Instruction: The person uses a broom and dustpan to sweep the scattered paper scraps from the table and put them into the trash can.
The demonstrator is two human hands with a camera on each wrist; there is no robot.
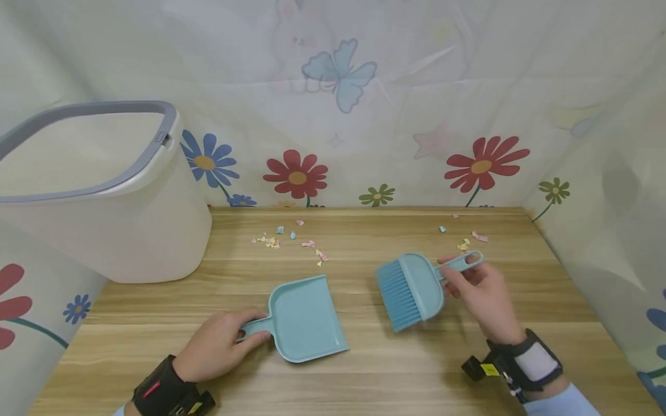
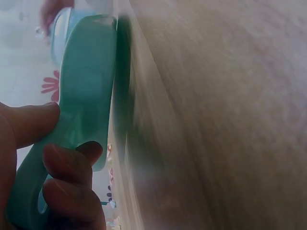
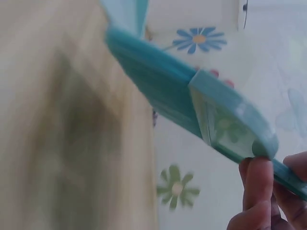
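My left hand [image 1: 222,345] grips the handle of a light blue dustpan [image 1: 307,319], whose straight edge faces right. In the left wrist view the dustpan [image 2: 88,72] stays close over the wood, with fingers and thumb around its handle. At the right, my right hand [image 1: 481,294] holds a small blue hand brush [image 1: 421,286] by its handle, bristles pointing left toward the dustpan. The right wrist view shows the brush [image 3: 158,79] tilted and raised off the table. Bits of coloured paper [image 1: 272,242] lie behind the dustpan, and other paper scraps [image 1: 464,245] lie behind the right hand.
A large white bin [image 1: 156,231] with a grey rim stands at the left back of the wooden table [image 1: 364,375]. A flower-printed curtain [image 1: 406,167] hangs along the back and both sides.
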